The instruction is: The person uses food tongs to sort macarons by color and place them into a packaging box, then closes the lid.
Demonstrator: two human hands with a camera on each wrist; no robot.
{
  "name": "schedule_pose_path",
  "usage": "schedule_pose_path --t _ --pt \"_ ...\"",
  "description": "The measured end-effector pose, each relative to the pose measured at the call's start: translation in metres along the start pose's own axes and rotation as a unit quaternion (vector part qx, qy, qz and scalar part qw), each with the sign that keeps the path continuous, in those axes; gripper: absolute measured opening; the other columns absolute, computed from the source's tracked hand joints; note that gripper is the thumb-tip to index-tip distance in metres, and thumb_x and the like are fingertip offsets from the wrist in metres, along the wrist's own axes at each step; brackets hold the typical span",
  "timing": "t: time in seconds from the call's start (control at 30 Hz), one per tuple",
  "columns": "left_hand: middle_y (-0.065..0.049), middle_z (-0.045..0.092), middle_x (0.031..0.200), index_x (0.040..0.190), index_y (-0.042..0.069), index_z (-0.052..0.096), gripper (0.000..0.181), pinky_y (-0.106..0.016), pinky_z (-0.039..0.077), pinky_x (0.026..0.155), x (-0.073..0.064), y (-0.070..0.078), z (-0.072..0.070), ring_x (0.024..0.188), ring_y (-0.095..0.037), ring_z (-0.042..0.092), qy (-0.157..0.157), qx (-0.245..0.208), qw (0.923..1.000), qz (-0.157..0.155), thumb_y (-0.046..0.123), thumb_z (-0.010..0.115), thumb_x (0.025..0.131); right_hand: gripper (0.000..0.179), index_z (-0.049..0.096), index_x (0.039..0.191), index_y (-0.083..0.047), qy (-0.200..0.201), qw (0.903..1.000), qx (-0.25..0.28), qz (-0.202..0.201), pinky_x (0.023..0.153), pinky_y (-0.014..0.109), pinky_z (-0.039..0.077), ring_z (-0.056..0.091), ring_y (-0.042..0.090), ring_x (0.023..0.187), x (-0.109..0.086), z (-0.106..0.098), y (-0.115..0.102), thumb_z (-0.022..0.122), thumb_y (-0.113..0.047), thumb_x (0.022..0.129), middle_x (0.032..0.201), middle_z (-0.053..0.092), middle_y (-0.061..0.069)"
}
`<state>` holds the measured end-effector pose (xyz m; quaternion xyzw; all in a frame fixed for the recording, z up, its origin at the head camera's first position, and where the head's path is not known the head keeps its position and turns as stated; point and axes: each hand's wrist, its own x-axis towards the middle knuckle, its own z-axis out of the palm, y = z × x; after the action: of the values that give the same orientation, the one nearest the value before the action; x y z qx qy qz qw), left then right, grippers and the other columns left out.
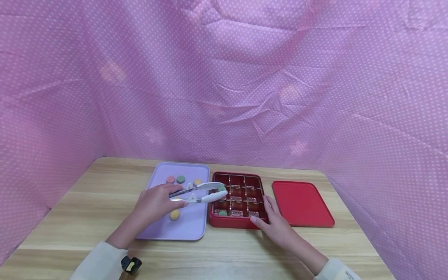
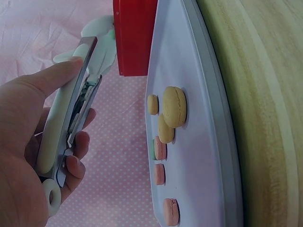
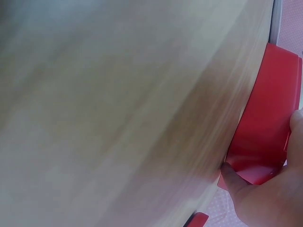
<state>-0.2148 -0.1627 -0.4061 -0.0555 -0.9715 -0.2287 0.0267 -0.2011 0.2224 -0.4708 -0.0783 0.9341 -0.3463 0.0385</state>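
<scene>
My left hand (image 1: 157,200) grips a pair of tongs (image 2: 64,101) with metal arms and white scalloped tips. Between the tips is a green macaron (image 1: 222,189), over the left column of a red box (image 1: 231,223) with a divided clear insert. Another green macaron (image 1: 223,213) sits in the box's near-left compartment. At the box's near-right corner, my right hand (image 1: 278,229) holds on, thumb at the front wall and fingers along the right side. The right wrist view shows this thumb (image 3: 236,182) low on the red wall.
Left of the box lies a lilac tray (image 1: 189,230) with several macarons, among them a pink one (image 1: 170,179), a green one (image 1: 180,179) and a yellow one (image 1: 174,215). A red lid (image 1: 302,204) lies flat to the right. Pink dotted cloth (image 1: 224,97) hangs behind the wooden table.
</scene>
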Motion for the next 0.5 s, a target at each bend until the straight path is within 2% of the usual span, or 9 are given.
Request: schedule_pose_path --t 0.3,0.5 --pt "-0.009 0.062 0.141 0.135 0.021 0.066 0.072 -0.055 0.046 0.085 -0.0001 -0.0035 -0.0008 0.127 -0.038 0.058 0.005 -0.006 1.0000 0.000 0.058 0.082 0.076 0.101 0.012 0.163 -0.022 -0.001 1.0000 0.001 0.006 0.114 0.063 0.034 0.023 0.035 0.153 0.0006 0.0011 0.0016 0.059 -0.071 0.088 0.170 0.009 0.007" --pt "-0.008 0.061 0.143 0.135 0.023 0.066 0.071 -0.054 0.048 0.084 -0.0012 -0.0076 -0.0028 0.123 -0.036 0.061 0.011 -0.003 0.9999 0.004 0.060 0.080 0.076 0.101 0.012 0.163 -0.021 0.000 1.0000 -0.001 0.002 0.113 0.063 0.035 0.023 0.035 0.153 0.0006 0.0009 0.0022 0.058 -0.071 0.089 0.170 0.009 0.006"
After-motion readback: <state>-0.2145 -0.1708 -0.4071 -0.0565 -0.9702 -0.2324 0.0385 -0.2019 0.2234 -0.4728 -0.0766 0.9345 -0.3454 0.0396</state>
